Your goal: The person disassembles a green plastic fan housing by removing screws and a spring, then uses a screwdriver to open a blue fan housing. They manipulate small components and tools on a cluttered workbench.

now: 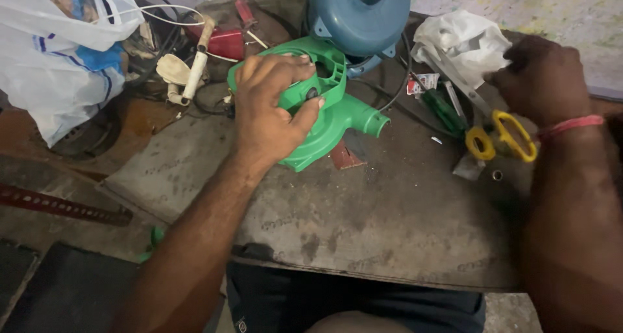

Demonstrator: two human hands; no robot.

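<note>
My left hand (269,109) rests on a green plastic blower housing (331,112) that lies on the dark worn workbench (389,223), fingers wrapped over its top and handle. Behind the green housing stands a blue-grey round motor casing (360,12). My right hand (542,77) is at the right, fingers closed near a crumpled white cloth (461,41); what it grips is hidden. Scissors with yellow handles (503,138) lie just below that hand, blades pointing up-left under it.
A green-handled screwdriver (444,109) lies left of the scissors. White plastic bags (58,54) sit far left, with a white cable and cream tool (191,64) and a red object (224,41) behind. A red slotted metal bar (61,206) lies lower left.
</note>
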